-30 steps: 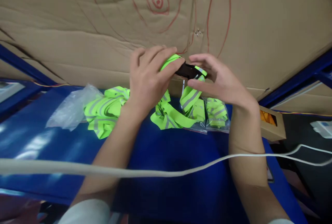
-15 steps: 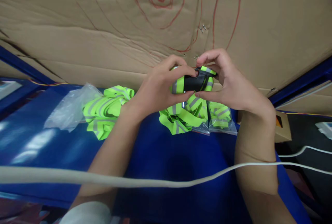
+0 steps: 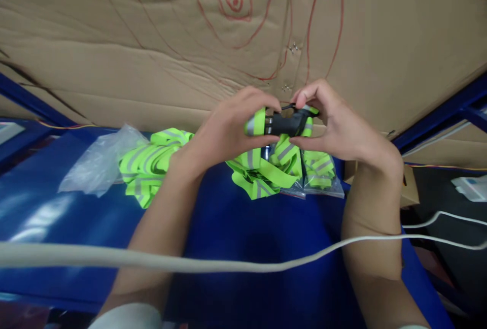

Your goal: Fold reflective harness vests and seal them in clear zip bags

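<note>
Between my hands, above the blue table, is a black plastic buckle (image 3: 284, 125) on a yellow-green reflective strap (image 3: 259, 122). My left hand (image 3: 238, 121) grips the strap and the buckle's left end, thumb below and fingers above. My right hand (image 3: 323, 116) pinches the right end, where the strap loops through. A gap with prong-like parts shows at the buckle's left side. Below the hands lies a heap of reflective straps (image 3: 262, 176), and further right are straps in a clear bag (image 3: 320, 169). Left of my left forearm sits another pile of straps (image 3: 146, 164).
A crumpled clear plastic bag (image 3: 101, 161) lies on the blue table (image 3: 236, 227) at the left. Cardboard (image 3: 152, 65) with red marker lines stands behind. A white cable (image 3: 243, 266) crosses in front of my forearms. A small cardboard box (image 3: 411, 187) sits at the right.
At the buckle's left side, a gap with prong-like parts now shows where black casing was before. My left fingers have shifted back slightly from the buckle's middle. The view has moved a little.
</note>
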{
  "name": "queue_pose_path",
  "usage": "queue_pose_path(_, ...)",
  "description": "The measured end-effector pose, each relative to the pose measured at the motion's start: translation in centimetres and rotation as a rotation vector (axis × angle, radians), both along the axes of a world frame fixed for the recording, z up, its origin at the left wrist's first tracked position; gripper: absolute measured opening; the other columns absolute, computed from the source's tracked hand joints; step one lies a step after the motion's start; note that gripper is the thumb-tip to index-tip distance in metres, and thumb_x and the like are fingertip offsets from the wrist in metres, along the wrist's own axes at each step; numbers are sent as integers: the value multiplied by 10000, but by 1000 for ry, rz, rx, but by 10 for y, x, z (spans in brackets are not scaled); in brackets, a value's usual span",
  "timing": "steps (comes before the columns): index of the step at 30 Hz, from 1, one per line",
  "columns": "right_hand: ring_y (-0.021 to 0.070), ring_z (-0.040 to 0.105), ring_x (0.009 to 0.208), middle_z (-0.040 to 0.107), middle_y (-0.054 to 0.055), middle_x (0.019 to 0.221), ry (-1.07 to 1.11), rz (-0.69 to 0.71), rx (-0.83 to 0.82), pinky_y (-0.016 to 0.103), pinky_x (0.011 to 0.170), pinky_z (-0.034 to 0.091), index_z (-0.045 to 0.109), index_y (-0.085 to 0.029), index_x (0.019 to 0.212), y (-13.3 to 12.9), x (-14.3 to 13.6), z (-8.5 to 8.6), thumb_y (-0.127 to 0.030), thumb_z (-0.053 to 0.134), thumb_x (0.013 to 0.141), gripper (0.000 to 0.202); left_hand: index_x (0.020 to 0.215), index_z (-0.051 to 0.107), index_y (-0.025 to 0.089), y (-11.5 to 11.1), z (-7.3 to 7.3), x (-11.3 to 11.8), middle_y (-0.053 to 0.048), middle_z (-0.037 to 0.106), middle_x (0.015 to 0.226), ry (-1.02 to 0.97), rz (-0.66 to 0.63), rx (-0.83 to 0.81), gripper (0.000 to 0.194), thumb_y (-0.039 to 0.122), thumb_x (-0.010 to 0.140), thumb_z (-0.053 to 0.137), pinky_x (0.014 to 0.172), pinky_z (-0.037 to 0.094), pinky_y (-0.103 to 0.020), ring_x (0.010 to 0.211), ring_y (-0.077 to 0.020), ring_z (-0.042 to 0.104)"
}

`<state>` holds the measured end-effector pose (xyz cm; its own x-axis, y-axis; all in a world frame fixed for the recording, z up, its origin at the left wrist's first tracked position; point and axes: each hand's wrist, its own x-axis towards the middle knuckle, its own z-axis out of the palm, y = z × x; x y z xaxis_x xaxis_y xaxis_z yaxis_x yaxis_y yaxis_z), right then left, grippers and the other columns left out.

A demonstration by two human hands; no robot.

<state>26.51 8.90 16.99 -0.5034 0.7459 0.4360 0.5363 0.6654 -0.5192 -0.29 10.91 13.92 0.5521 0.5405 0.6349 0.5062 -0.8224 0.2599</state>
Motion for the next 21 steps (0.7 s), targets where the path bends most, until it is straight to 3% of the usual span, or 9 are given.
queue_pose_path(3,302,605,1207,615,70,1264,112,-106,59,499,1123,489,517,-290,1057,1,28,1,-288,828,755,433,1340,621,284,3,5,-19,-79,690,1317,-55,126,40,510,493,907,792,1136,485,-443,1282,-284,630)
queue_pose_path(6,302,607,1271,629,72,1290,415,-155,159,481,1096,516,496,-307,1034,5,45,1,-317,826,711,462,1276,662,261,8,10,-29,-62,713,1311,-283,204,52,494,556,901,789,1142,496,-437,1236,-262,659)
queue_pose_path(9,309,648,1278,665,71,1317,709,-184,116,479,1034,564,518,-319,1077,12,44,2,-360,672,755,359,1171,662,228,20,11,-33,-50,744,1227,-740,76,-66,500,672,941,664,1032,565,-426,1120,-235,707)
queue_pose_path(11,301,673,1265,690,102,1286,852,-226,91,447,1017,575,556,-286,1068,17,45,3,-386,506,835,258,1144,630,219,36,8,-48,-37,756,1175,-986,-5,-182,563,742,959,532,912,588,-406,1062,-222,720)
queue_pose_path(14,282,691,1269,700,154,1274,986,-383,146,386,967,588,628,-234,1029,28,64,5,-409,177,986,486,1142,567,251,72,-4,-102,50,730,1240,-1078,23,-256,568,731,838,575,827,563,-350,1135,-191,684)
queue_pose_path(16,274,710,1253,700,170,1318,1035,-594,162,376,935,595,670,-220,1010,39,87,3,-413,29,1042,670,1150,514,261,102,-18,-151,83,681,1337,-1068,155,-251,721,815,696,593,883,554,-367,1256,-204,633)
queue_pose_path(18,257,720,1246,732,171,1275,1167,-843,313,385,967,591,698,-220,974,52,114,-3,-359,54,1082,667,1157,431,229,129,-33,-197,10,679,1258,-1218,382,-75,1121,1108,480,277,942,550,-436,1231,-242,637)
queue_pose_path(19,253,719,1250,746,157,1260,1241,-919,408,394,999,582,708,-226,955,59,128,-7,-343,135,1101,603,1186,397,222,141,-40,-216,-15,668,1259,-1241,477,-11,1242,1148,427,65,984,536,-463,1264,-259,622)
queue_pose_path(21,225,686,1310,735,107,1350,1291,-937,427,393,1055,555,738,-244,965,72,156,-17,-255,212,1099,543,1215,360,214,158,-52,-243,-59,665,1243,-1052,620,59,1312,1074,419,-230,974,508,-493,1332,-304,584)
